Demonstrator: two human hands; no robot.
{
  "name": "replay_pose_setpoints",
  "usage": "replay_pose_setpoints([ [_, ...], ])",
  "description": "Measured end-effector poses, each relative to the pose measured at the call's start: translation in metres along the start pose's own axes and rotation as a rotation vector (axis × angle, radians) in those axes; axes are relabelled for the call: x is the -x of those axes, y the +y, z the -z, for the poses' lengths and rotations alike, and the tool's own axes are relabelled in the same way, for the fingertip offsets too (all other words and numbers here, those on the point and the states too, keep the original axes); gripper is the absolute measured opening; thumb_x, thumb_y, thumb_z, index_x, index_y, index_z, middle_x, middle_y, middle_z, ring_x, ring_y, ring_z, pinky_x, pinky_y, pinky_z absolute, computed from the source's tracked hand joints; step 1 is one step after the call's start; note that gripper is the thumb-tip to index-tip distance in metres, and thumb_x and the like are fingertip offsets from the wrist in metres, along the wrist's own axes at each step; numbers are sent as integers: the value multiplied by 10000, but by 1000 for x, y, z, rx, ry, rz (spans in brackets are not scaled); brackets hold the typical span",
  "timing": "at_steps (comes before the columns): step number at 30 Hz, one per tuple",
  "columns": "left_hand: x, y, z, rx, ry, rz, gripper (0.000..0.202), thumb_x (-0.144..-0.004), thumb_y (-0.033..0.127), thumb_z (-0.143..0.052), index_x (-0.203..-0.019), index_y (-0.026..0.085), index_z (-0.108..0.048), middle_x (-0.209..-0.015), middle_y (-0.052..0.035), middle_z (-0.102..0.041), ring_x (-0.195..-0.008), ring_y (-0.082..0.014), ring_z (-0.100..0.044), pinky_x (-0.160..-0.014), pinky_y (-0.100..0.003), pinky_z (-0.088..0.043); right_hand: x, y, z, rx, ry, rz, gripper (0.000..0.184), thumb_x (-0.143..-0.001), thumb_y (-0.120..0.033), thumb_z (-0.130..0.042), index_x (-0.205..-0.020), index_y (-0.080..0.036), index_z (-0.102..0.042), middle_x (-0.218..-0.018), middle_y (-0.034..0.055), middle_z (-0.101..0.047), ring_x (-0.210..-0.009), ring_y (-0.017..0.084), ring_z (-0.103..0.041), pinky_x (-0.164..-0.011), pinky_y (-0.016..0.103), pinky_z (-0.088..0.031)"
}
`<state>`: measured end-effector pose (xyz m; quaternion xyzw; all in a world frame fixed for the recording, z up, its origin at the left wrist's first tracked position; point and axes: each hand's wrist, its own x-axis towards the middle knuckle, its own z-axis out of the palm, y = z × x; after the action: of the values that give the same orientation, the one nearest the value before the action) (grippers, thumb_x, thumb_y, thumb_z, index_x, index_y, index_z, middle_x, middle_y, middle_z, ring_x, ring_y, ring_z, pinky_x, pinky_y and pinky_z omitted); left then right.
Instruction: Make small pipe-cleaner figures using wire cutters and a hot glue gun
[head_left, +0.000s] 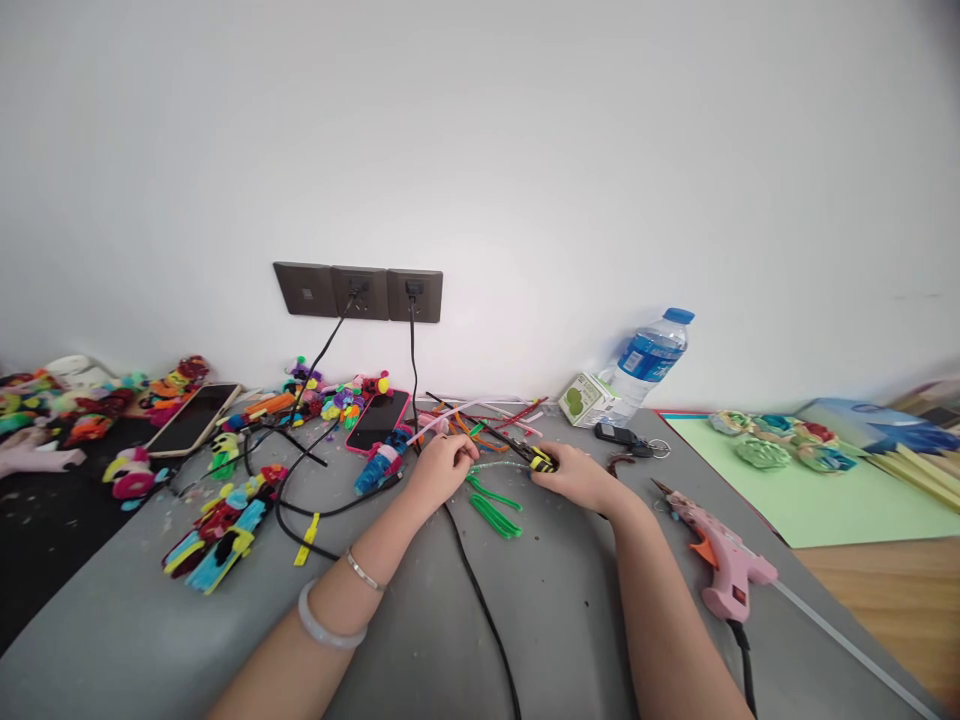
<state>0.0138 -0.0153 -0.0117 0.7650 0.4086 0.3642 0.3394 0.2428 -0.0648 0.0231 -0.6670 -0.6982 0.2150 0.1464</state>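
My left hand (444,468) is closed in a pinch at one end of a pale green glittery pipe cleaner (501,464), which arcs across toward my right hand. My right hand (576,476) is wrapped round pliers (541,460) with yellow-and-black handles; their dark jaws point up and left, partly lost among the pipe cleaners behind. Just below and between my hands, a folded bunch of bright green pipe cleaners (495,516) lies on the grey table (555,640). Loose pink, red and orange pipe cleaners (510,418) are spread behind, near the wall.
At right lie a pink glue gun (731,560), car keys (626,440), a small box (586,400) and a tilted water bottle (646,362). Colourful pipe-cleaner figures (225,535), phones (379,420) and black cables (480,590) occupy the left. Another person's hand (37,455) shows at far left.
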Motion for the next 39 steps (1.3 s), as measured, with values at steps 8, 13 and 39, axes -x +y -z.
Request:
replay_pose_setpoints([
  [8,2,2,1,-13,-3,-14,280,-700,18,-496,-703,217,-692,-694,-36,-693,-711,-213,-560,-662,-285,-384,2,-5,-2,28,-2,-19,158,-701,-276,-546,-807,-210,-642,-774,44,-694,-706,225,-605,-604,272,-360],
  [13,1,6,2,-162,-76,13,277,-748,36,-466,-780,195,-691,-778,-31,-717,-776,-208,-586,-719,-295,-423,4,-10,0,71,-44,-56,207,-715,-304,-538,-860,-200,-643,-817,55,-696,-745,226,-607,-621,267,-352],
  [39,2,8,4,-235,-112,20,285,-765,49,-453,-830,194,-689,-821,-20,-723,-831,-194,-603,-746,-285,-455,5,-13,2,54,-62,-58,180,-704,-308,-521,-827,-202,-599,-801,40,-658,-726,202,-560,-619,263,-335],
])
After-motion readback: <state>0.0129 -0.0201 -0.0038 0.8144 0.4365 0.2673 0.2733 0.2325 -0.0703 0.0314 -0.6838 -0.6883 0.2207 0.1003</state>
